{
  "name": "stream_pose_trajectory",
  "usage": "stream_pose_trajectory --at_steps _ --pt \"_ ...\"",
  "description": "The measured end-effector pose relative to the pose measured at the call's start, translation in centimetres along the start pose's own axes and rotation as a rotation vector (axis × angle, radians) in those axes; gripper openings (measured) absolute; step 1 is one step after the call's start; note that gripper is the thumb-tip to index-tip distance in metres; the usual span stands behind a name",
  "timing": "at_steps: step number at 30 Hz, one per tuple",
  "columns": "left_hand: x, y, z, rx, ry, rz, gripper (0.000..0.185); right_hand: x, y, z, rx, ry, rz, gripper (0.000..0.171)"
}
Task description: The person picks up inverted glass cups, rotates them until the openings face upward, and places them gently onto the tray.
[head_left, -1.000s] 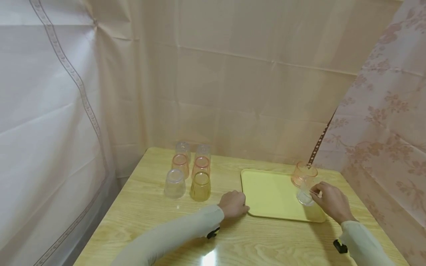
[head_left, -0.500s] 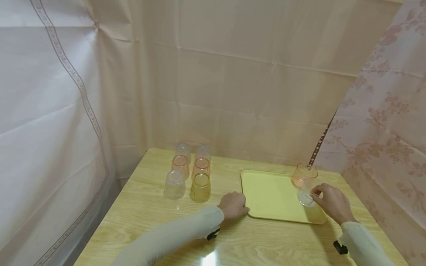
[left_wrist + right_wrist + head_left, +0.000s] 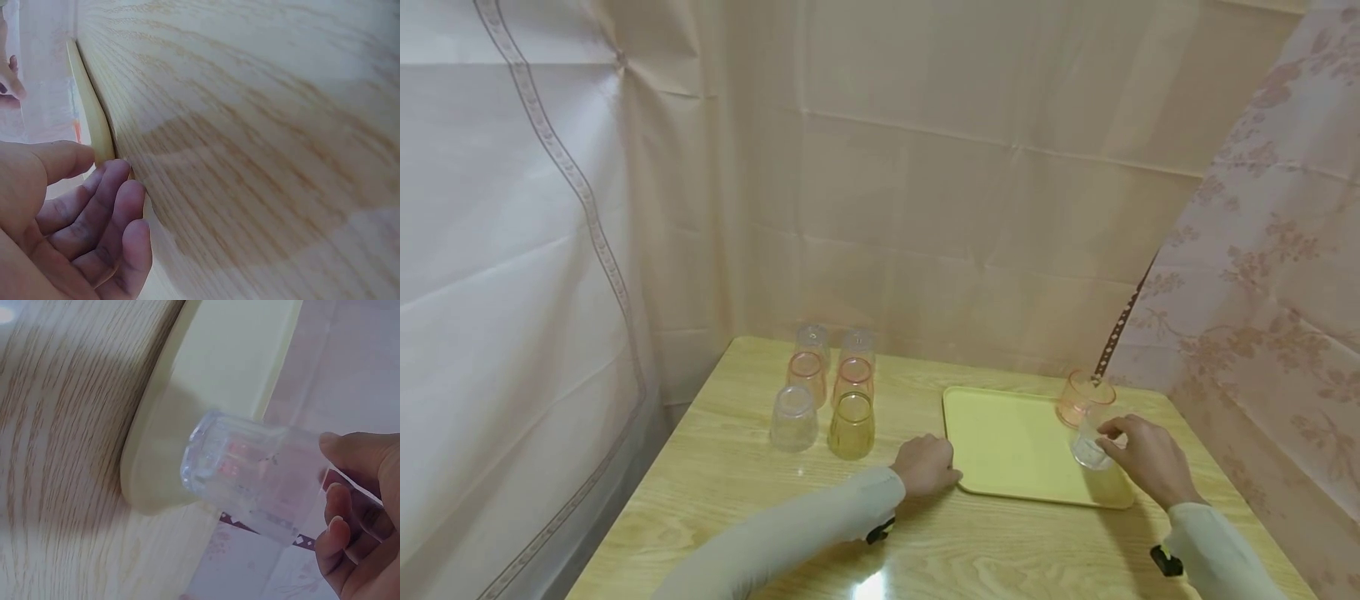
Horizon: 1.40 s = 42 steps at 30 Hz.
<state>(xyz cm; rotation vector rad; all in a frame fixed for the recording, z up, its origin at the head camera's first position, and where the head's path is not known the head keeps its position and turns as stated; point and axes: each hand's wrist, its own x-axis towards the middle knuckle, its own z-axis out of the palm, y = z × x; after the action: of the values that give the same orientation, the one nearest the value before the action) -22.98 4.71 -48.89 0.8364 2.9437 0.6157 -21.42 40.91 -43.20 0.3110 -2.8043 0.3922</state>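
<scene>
Lower right: right hand [image 3: 1146,460] pinches clear glass [image 3: 244,469] rim-high! | Lower centre: left hand [image 3: 925,465] pinches tray [image 3: 1007,442], seemingly steadying!

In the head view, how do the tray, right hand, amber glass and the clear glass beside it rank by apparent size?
1. Tray
2. Right hand
3. Amber glass and clear glass beside it: they look alike, so unranked.

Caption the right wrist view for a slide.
Right hand gripping a clear tumbler by its rim at one end of a yellow tray on a wood-grain tabletop.
</scene>
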Motion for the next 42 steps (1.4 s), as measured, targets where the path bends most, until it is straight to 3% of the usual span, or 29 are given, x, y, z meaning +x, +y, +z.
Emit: stream_pose_trajectory --at_steps 7,18,42 --pt "0.0 -0.1 0.1 -0.01 -0.004 0.007 0.058 0.1 -1.5 0.0 -0.002 0.067 -0.072 0.017" --pt "0.1 -0.1 0.4 -0.011 -0.01 -0.004 0.058 0.2 -4.0 1.7 0.058 0.049 -0.109 0.015" --pt "0.1 -0.1 0.1 -0.024 -0.038 -0.028 0.056 -0.9 -10.2 6.3 0.177 -0.144 -0.11 0.011"
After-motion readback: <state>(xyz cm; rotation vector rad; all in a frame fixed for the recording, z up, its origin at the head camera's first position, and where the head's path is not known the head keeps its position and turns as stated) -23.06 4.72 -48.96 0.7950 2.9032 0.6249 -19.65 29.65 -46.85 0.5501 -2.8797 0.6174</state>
